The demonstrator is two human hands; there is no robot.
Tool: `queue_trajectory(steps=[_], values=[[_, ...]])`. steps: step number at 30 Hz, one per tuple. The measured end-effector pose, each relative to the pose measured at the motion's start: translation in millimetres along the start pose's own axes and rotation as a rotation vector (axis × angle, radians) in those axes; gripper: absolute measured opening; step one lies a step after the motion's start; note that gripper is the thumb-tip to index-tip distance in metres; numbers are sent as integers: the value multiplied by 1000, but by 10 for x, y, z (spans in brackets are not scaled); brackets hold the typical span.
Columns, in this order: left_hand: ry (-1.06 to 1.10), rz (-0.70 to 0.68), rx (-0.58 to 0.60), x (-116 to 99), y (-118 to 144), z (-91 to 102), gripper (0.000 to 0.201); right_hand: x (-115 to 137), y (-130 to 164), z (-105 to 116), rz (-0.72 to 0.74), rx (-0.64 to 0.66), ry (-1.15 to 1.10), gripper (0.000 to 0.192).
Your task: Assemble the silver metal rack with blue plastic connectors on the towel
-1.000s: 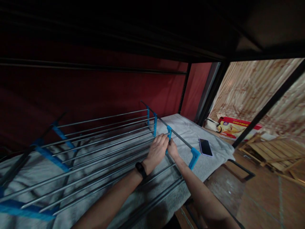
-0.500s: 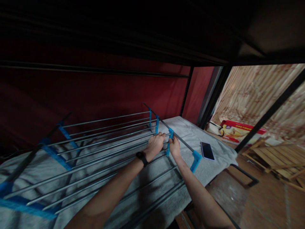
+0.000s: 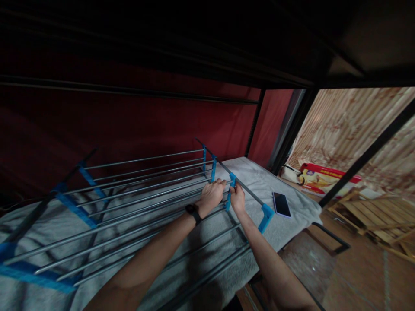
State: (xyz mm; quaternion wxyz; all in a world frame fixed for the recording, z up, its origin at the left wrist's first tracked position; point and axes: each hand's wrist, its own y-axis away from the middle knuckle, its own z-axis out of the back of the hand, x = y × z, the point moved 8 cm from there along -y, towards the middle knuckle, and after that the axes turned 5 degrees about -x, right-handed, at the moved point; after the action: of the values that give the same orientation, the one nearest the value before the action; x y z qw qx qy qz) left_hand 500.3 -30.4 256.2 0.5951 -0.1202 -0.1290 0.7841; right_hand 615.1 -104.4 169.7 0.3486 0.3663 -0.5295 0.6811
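An airing rack of long grey metal rods and blue plastic brackets (image 3: 145,208) lies across a grey, fleecy blanket (image 3: 254,172), spreading from the left edge to mid-view. The left hand (image 3: 212,194), wearing a black wristwatch (image 3: 193,213), is curled nearly to a fist over the right-hand end of a rod; its fingertips are hidden underneath. Just beside it, the right hand (image 3: 238,198) is closed on an upright blue bracket (image 3: 232,177), 1 of 4 along the dark metal side bar (image 3: 248,190), with its thumb on the near face.

To the right, well apart from both hands, a dark-screened phone with a lilac edge (image 3: 282,204) lies on the blanket. A black metal bed frame (image 3: 295,129) stands around it all, before a deep red wall (image 3: 145,125).

Beyond, on brown floor tiles (image 3: 363,268), are a red and yellow box (image 3: 324,177) and a slatted wooden piece (image 3: 372,207), with a cream, brown-patterned curtain (image 3: 350,125) hanging behind.
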Motion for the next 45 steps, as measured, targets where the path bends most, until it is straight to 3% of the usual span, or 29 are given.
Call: queue_trajectory(steps=[13, 45], values=[[-12, -10, -8, 9, -15, -27, 42, -5, -7, 1, 3, -10, -2, 23], [54, 17, 13, 59, -68, 12, 35, -1, -4, -3, 4, 30, 14, 27]])
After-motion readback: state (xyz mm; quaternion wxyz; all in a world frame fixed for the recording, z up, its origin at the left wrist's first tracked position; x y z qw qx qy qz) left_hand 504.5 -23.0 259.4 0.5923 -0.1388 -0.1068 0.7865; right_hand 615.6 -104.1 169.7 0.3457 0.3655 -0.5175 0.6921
